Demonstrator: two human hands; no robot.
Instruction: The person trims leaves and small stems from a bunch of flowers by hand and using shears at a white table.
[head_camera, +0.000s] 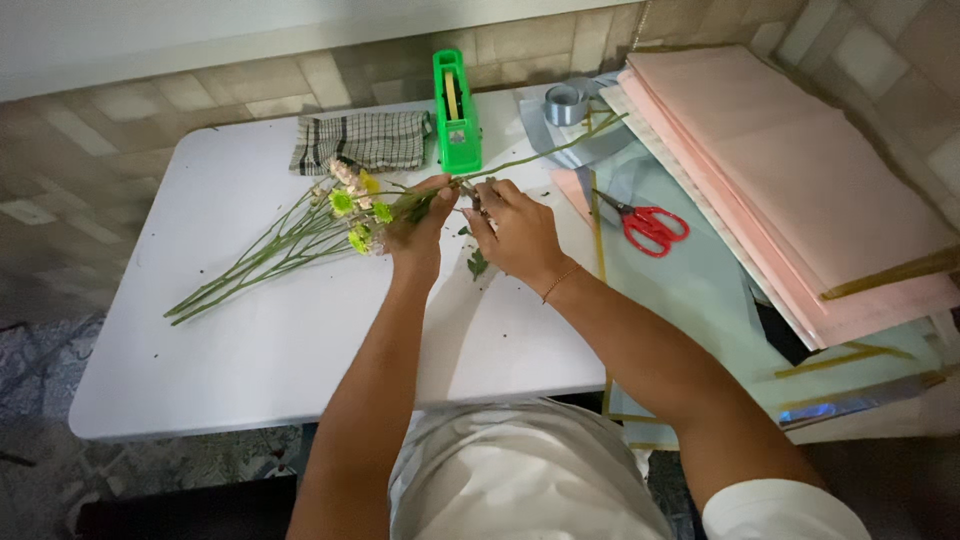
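Note:
My left hand (420, 225) grips a long green flower stem (545, 152) near its leafy end, over the white table (250, 340). My right hand (515, 228) pinches the same stem just to the right, fingers closed on a leaf or the stalk. The stem runs up and right toward the paper sheets. A bunch of cut flowers (300, 235) with yellow-green and pale pink heads lies on the table to the left of my left hand, stems pointing down-left. Small torn leaves (477, 264) lie under my hands.
A green tape dispenser (455, 100) stands at the table's far edge beside a folded checked cloth (362, 138). Red-handled scissors (648, 225) lie on pale blue-green paper (690, 290). Pink paper sheets (800, 170) are stacked at right. A grey ribbon roll (566, 102) sits behind.

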